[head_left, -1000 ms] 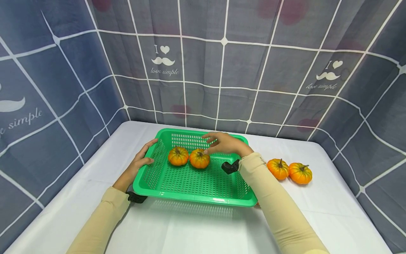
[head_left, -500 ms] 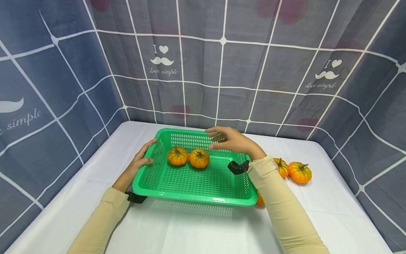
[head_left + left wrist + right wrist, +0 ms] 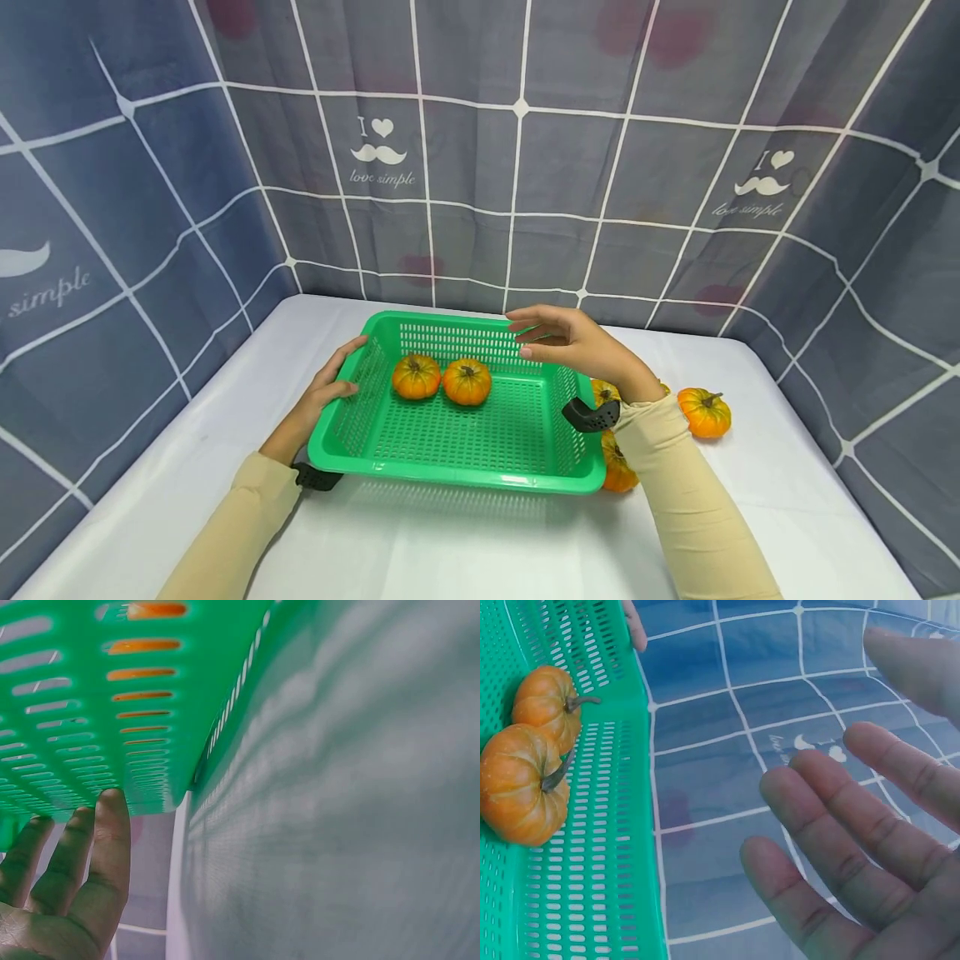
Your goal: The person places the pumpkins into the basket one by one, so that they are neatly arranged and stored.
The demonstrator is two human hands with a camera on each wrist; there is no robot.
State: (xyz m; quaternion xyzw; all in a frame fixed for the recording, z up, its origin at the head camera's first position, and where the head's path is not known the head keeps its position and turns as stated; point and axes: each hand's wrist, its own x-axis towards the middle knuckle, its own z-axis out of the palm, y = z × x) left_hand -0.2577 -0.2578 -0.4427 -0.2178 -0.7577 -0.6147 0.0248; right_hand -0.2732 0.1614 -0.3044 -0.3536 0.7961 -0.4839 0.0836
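A green plastic basket (image 3: pixel 450 479) with slotted walls stands tilted on the table, its near side lifted off the cloth. My left hand (image 3: pixel 326 392) grips its left rim, thumb over the edge and fingers (image 3: pixel 111 832) along the outer wall. Two small orange pumpkins, a left one (image 3: pixel 416 377) and a right one (image 3: pixel 467 382), sit side by side in it. Above the basket's back right corner my right hand (image 3: pixel 581 346) hovers with nothing in it, its fingers (image 3: pixel 810 817) loosely spread in the right wrist view.
Several more pumpkins lie right of the basket: one (image 3: pixel 618 468) beside its near right corner, one (image 3: pixel 703 412) farther right, and others partly hidden behind my right wrist. A grey-blue checked curtain (image 3: pixel 465 167) encloses the white table (image 3: pixel 480 550) at the back and sides.
My right hand has moved right, away from the right pumpkin in the basket and toward the basket's right rim. The left hand stays on the basket, and both pumpkins inside lie still.
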